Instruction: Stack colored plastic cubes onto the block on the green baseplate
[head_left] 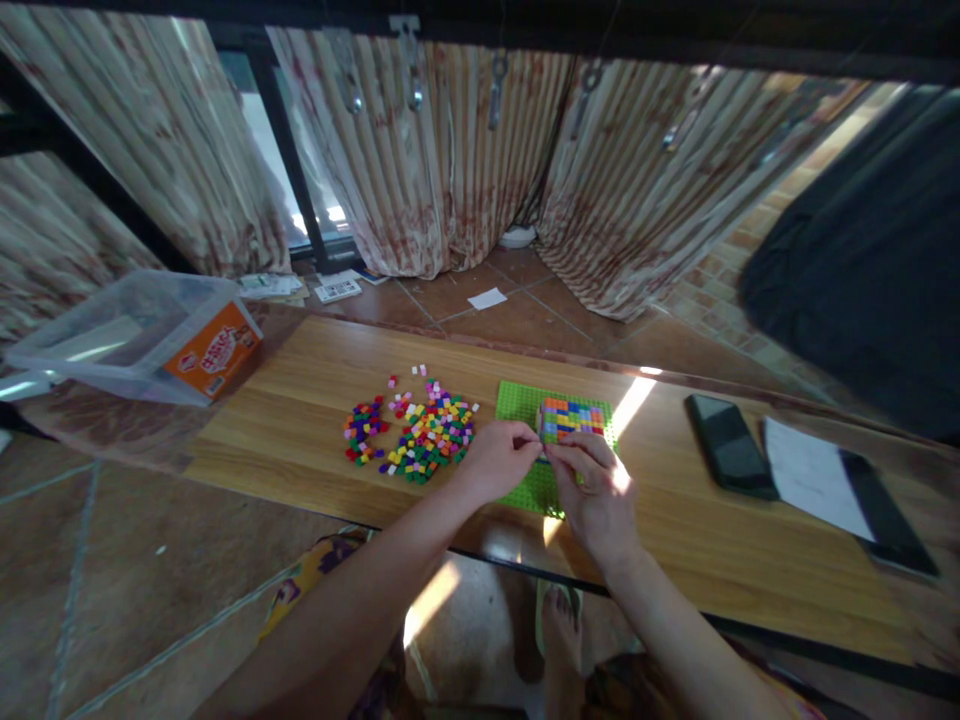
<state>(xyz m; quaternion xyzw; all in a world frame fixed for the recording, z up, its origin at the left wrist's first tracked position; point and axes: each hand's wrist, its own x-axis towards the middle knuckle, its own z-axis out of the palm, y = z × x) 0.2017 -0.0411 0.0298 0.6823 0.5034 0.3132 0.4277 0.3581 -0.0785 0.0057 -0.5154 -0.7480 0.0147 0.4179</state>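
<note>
A green studded baseplate (517,400) lies on the wooden table, bearing a block of many-coloured toy bricks (574,415) built up in rows. My left hand (501,458) is closed in a pinch at the block's near left corner. Close beside it, my right hand (596,490) pinches at the same corner, fingertips almost meeting the left ones. Whatever sits between the fingertips is too small to make out. To the left of my hands spreads a pile of small loose bricks (431,435) in mixed colours.
A clear plastic bin (135,320) with an orange label stands at the far left. On the right lie a black phone (729,445), a white paper (814,475) and a dark flat device (892,515) partly under it. Curtains (480,160) hang beyond the table (285,420).
</note>
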